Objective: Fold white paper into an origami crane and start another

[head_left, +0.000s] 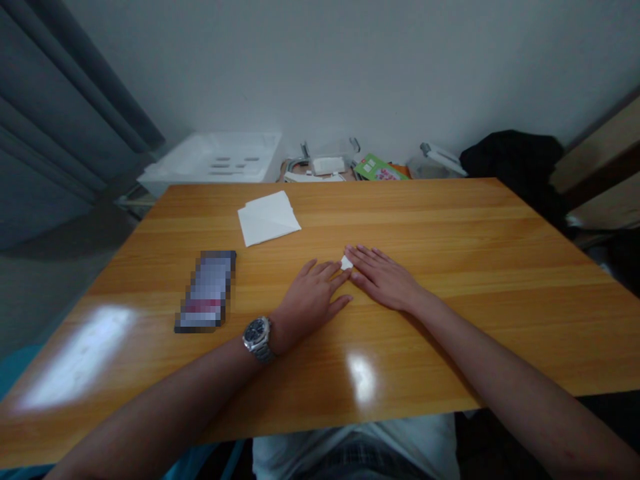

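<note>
A small piece of white paper [347,263] lies on the wooden table, mostly covered by my fingers. My left hand [313,293], with a metal watch [257,335] on its wrist, rests palm down with fingers stretched out; its fingertips touch the paper's left and lower edge. From the other side my right hand [383,277] lies flat, its fingertips over the paper's right edge. How the paper is folded beneath the fingers cannot be seen. Beyond my left hand lie white square sheets [269,218], slightly fanned.
A phone [207,291], its screen pixelated, lies left of my left hand. Past the far edge of the wooden table [425,220] are a white plastic tray [215,157], a green booklet [379,169] and a black cloth or bag [513,157]. A grey curtain [65,100] hangs left.
</note>
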{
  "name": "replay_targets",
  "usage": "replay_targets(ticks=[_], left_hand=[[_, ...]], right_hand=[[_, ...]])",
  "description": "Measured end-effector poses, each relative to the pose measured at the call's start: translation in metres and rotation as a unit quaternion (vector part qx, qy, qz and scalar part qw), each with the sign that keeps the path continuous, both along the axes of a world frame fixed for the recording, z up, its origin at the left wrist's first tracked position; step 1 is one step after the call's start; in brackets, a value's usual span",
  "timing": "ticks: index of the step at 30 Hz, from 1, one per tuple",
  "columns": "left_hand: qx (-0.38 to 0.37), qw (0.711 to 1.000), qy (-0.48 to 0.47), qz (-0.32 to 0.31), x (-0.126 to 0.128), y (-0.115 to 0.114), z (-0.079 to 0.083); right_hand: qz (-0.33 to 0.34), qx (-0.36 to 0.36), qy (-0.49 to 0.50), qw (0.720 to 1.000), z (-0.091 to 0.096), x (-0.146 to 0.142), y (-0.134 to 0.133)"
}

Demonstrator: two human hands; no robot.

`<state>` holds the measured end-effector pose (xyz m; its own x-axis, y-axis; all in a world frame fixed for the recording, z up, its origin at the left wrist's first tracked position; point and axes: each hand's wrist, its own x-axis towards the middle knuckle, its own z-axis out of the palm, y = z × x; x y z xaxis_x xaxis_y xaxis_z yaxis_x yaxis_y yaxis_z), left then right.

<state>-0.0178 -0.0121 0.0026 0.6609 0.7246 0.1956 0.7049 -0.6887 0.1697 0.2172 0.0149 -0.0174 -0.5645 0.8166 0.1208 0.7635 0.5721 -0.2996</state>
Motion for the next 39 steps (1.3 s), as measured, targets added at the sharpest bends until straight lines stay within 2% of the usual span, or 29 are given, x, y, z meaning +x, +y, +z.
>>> replay_targets(ticks=[9,16,21,29,39], left_hand=[[0.003,1.000,-0.002,-0.003,-0.001,0.006,0.002],[0.011,1.000,-0.019,-0.017,-0.002,0.012,0.002],[0.009,0.998,-0.046,-0.032,-0.003,0.016,0.001],[0.002,0.992,-0.101,0.081,-0.003,0.021,-0.004],[-0.006,0.992,-0.108,0.062,-0.004,0.024,-0.008]], right_hand=[[-0.004,-0.023,0.018,1.000,-0.001,0.001,0.002],[0.006,-0.022,0.119,0.993,0.000,0.009,0.007],[0.018,-0.017,0.101,0.995,0.001,0.008,0.007],[0.026,0.006,0.076,0.997,0.006,0.000,0.000],[-0.016,0.015,0.124,0.992,0.004,-0.009,-0.003]])
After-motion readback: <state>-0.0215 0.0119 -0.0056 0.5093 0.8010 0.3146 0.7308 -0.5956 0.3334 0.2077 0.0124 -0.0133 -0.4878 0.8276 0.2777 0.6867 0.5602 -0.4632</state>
